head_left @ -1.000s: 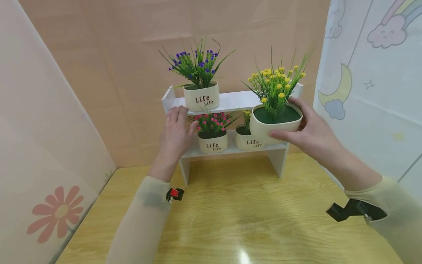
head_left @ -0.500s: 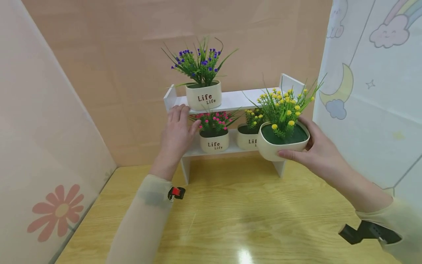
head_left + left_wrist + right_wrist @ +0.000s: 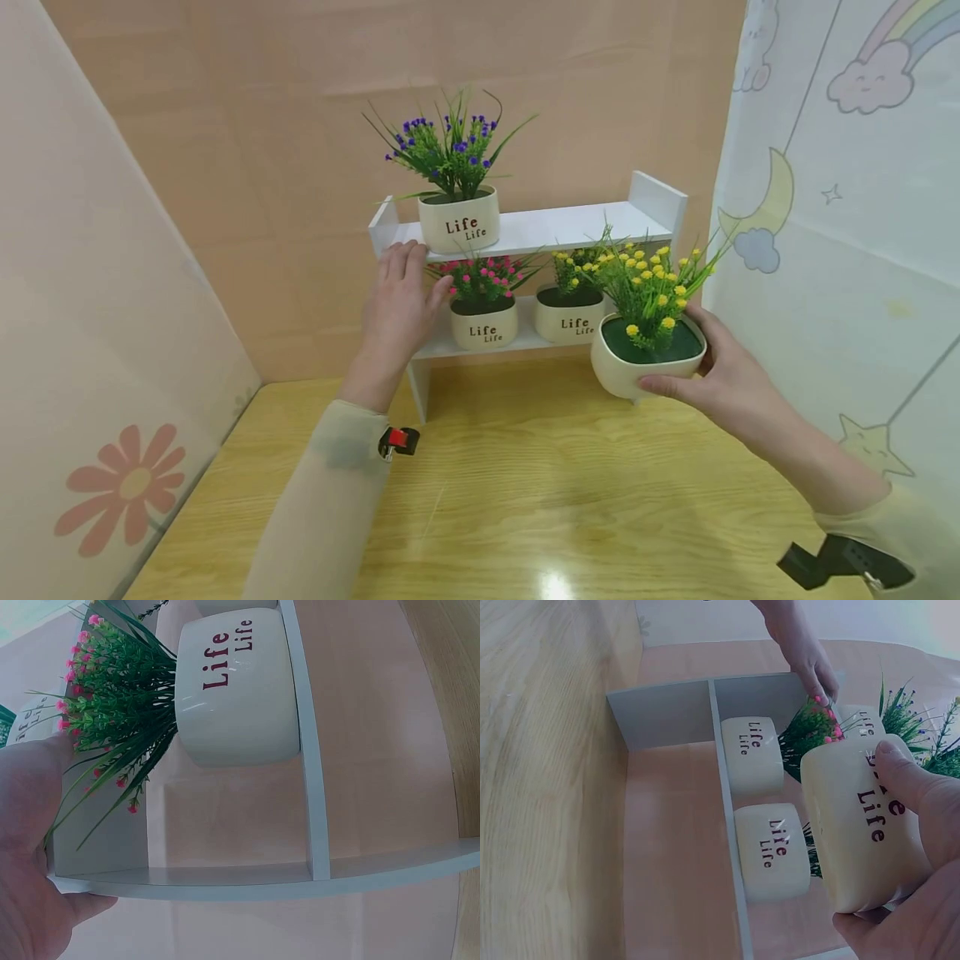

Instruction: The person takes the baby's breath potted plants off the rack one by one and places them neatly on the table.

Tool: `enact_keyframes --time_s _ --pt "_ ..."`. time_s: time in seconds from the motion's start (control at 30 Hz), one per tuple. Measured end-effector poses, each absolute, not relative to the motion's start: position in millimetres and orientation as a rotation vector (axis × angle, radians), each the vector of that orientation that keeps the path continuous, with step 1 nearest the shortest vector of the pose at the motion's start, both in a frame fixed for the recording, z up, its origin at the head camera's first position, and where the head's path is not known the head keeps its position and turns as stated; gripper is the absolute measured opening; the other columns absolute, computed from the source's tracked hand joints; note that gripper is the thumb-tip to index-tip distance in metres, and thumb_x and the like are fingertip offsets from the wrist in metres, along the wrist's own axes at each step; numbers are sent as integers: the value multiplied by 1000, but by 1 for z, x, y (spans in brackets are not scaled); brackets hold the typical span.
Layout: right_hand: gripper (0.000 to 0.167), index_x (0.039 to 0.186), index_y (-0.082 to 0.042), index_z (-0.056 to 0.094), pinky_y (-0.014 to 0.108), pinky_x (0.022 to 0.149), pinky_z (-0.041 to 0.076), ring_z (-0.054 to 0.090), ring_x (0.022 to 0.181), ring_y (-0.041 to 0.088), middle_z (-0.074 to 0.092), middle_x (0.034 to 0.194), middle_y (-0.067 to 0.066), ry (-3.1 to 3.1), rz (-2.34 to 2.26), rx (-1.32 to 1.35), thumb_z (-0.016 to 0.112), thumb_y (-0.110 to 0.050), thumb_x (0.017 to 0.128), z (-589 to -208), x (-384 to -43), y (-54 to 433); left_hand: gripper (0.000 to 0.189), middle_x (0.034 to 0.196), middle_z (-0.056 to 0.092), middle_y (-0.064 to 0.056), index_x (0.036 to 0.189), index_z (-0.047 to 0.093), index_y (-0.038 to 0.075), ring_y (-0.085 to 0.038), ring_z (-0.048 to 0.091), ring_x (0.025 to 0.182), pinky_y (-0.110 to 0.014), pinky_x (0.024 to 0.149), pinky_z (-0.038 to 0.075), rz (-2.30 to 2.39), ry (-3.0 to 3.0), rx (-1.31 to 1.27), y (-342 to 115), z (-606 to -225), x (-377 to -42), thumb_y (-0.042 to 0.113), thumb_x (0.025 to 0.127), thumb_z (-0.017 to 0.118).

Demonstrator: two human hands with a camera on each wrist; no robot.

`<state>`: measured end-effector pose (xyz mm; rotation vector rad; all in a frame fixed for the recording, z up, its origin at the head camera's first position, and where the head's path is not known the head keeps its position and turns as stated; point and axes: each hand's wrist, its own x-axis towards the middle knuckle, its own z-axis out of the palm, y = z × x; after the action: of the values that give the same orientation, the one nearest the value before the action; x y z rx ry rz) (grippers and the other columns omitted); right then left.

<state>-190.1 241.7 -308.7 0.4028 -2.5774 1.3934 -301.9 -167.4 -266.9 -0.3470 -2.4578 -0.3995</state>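
My right hand (image 3: 723,383) holds a cream oval flowerpot (image 3: 645,371) with yellow flowers, thumb on its front, fingers behind. The pot is in the air before the right end of a white two-tier shelf (image 3: 562,223). Its "Life" lettering shows in the right wrist view, partly under the thumb (image 3: 900,769). My left hand (image 3: 401,300) grips the shelf's upper left corner, fingers over the top board's edge and thumb below. Just beside those fingers stands a pot with purple flowers (image 3: 459,221). Beneath, the lower board carries a pink-flowered pot (image 3: 483,327) and another yellow-flowered pot (image 3: 568,321).
The shelf stands on a wood-grain table (image 3: 510,483) against a peach backdrop (image 3: 300,125). A pale panel with a red flower (image 3: 135,483) closes the left side; a white panel with a moon (image 3: 776,192) closes the right.
The right hand has brought the yellow-flowered pot down from top-board height, slightly rightward, to about the lower board's level. The left hand has kept its place on the shelf corner.
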Motion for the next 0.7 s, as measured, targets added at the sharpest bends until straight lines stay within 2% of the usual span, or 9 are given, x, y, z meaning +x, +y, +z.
enact_keyframes --time_s 0.07,0.17,0.37,0.53,0.7 --pt "123 177 -6 3 17 81 57 60 128 41 42 163 28 -2586 1405 394 92 -22 94 -313 -190 244 68 170 40 -21 162 43 0 -39 28 163 -50 133 28 -396 -2460 -355 -167 -267 -302 45 114 61" --pt "123 176 -4 3 17 82 56 58 131 46 40 163 30 -2598 1411 385 93 -22 94 -320 -189 246 69 170 40 -21 162 42 0 -39 28 163 -49 134 27 -388 -2455 -358 -168 -267 -302 45 114 61" --pt "121 174 -1 10 24 77 58 62 123 42 45 158 30 -2620 1387 357 95 -23 91 -334 -188 250 70 170 40 -22 162 42 -1 -39 29 162 -50 134 27 -388 -2441 -365 -168 -266 -301 45 114 62" --pt "122 172 5 10 24 77 58 62 124 45 42 159 35 -2644 1380 325 96 -23 90 -348 -188 254 69 170 40 -21 162 42 0 -39 28 162 -50 134 27 -399 -2453 -360 -167 -266 -300 44 113 63" --pt "118 173 1 13 24 80 58 60 126 46 41 160 33 -2644 1431 304 95 -24 92 -359 -188 258 69 169 40 -22 163 41 0 -39 27 163 -50 134 25 -400 -2457 -354 -166 -268 -301 43 113 63"
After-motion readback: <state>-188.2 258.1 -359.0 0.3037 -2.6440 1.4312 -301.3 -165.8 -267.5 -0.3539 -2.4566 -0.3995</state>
